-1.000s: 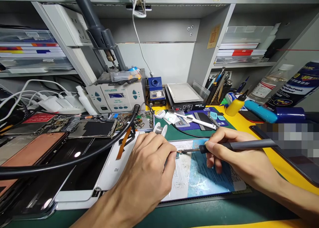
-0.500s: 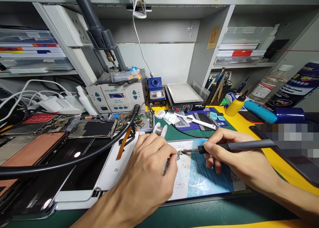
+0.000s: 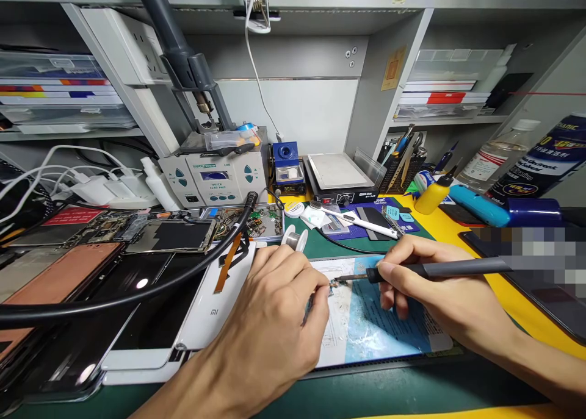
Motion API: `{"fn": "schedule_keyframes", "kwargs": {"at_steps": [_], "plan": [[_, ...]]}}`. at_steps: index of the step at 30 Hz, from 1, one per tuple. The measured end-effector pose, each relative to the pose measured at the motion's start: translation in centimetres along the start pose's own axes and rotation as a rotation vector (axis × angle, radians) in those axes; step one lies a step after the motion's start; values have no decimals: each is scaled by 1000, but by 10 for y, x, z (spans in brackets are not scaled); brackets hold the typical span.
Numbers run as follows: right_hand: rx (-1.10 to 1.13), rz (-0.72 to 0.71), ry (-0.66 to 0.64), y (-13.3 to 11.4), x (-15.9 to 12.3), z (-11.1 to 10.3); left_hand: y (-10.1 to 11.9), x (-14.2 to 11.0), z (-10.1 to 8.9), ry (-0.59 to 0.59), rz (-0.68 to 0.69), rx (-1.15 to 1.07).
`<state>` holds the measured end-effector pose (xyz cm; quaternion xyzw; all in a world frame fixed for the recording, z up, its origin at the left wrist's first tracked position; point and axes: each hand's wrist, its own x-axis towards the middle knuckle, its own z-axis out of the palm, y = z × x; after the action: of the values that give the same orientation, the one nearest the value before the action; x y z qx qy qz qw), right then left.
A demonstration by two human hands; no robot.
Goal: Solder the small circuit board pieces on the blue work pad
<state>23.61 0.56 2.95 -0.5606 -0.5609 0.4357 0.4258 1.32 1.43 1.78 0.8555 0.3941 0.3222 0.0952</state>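
Note:
My right hand (image 3: 423,279) is closed round the black handle of a soldering iron (image 3: 471,267), held like a pen with its tip pointing left. The tip touches or hovers just over a small circuit board (image 3: 332,290); I cannot tell which. My left hand (image 3: 277,312) is closed, its thumb and forefinger pinching the left side of that board. The fingers hide part of the board. Beneath lies a white and blue printed sheet (image 3: 389,336). A spool of solder wire (image 3: 294,239) sits just beyond my left knuckles.
A white phone back cover (image 3: 206,312) and several phone parts fill the left side, crossed by a thick black hose (image 3: 183,282). Behind stand a grey soldering station (image 3: 213,178) and a flat heating plate (image 3: 339,172). Bottles, including a yellow one (image 3: 430,196), stand at right.
The small board, my left fingertips and the iron's tip have shifted slightly to the right. Both holds stay the same.

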Motion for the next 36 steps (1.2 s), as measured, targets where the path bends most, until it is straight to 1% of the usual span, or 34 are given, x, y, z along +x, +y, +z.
{"fn": "schedule_keyframes", "kwargs": {"at_steps": [4, 12, 18, 25, 32, 36], "plan": [[-1, -2, -4, -1, 0, 0, 0, -1, -1, -2, -11, 3], [74, -59, -12, 3, -1, -1, 1, -2, 0, 34, -25, -9], [54, -68, -17, 5, -1, -2, 1, -2, 0, 15, -36, 9], [32, -75, -2, 2, -2, 0, 2, -1, 2, 19, -23, 14], [27, -87, -22, 3, -2, -1, 2, -2, 0, -8, -24, 15], [18, -76, 1, 1, -3, 0, 2, -2, -1, -18, -26, 15]]}}
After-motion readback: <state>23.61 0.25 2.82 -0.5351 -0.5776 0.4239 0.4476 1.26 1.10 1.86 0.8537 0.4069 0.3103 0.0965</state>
